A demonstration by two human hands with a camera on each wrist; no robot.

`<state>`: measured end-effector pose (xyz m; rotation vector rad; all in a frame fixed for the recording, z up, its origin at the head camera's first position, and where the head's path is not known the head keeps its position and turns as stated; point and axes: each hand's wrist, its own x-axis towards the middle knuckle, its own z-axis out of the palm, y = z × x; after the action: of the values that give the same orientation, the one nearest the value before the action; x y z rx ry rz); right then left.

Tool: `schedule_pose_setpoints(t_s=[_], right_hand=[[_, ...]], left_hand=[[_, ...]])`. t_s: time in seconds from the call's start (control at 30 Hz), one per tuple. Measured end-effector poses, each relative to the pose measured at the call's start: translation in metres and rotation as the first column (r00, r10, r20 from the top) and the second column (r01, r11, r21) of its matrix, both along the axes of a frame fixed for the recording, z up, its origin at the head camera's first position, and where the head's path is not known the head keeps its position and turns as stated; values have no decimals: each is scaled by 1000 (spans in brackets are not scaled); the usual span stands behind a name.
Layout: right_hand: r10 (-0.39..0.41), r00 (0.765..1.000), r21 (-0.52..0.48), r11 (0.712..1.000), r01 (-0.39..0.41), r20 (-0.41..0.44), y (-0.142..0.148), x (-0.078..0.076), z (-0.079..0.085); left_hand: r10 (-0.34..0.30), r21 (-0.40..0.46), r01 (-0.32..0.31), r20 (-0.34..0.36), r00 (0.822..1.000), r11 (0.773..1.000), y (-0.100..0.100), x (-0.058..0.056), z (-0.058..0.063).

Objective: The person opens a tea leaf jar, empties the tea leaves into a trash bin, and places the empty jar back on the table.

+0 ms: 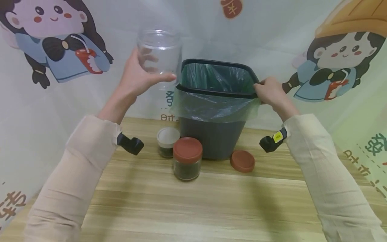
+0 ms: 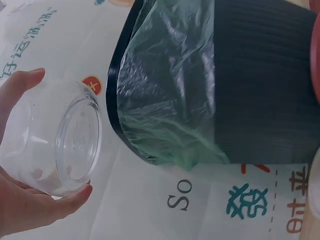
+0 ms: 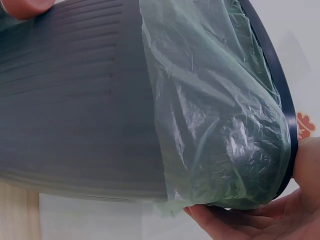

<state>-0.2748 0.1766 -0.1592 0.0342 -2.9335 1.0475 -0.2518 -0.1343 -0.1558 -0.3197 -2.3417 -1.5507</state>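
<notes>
My left hand grips a clear jar without a lid, raised beside the left rim of a dark trash can. Its bottom faces the camera in the left wrist view, and I see nothing inside it. A thin green plastic bag lines the can and folds over the outside under a black rim. At the can's right corner, my right hand pinches the rim, thumb on top and fingers beneath, as the right wrist view shows.
A jar with a red lid and dark contents stands before the can. Behind it is a jar with a white lid. A loose red lid lies right of the can on the wooden table. A printed cloth hangs behind.
</notes>
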Motion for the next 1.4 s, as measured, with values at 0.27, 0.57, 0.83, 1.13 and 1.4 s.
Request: schedule_pose_setpoints(t_s=[0.27, 0.57, 0.83, 1.13, 1.4], right_hand=[[-14, 999, 2, 1000, 14, -35, 1, -2, -5], [-18, 998, 16, 1000, 19, -59, 2, -3, -7], [-28, 997, 9, 1000, 29, -69, 2, -3, -9], [-23, 997, 25, 999, 25, -70, 3, -1, -6], [-31, 998, 13, 999, 32, -53, 1, -2, -7]], left_hand=[[-111, 63, 113, -36, 993, 992, -8, 20, -33], [-296, 43, 295, 15, 955, 955, -6, 37, -80], [-440, 97, 435, 42, 897, 895, 24, 49, -114], [-467, 81, 463, 55, 882, 883, 64, 59, -135], [-396, 7, 398, 93, 913, 918, 99, 68, -152]])
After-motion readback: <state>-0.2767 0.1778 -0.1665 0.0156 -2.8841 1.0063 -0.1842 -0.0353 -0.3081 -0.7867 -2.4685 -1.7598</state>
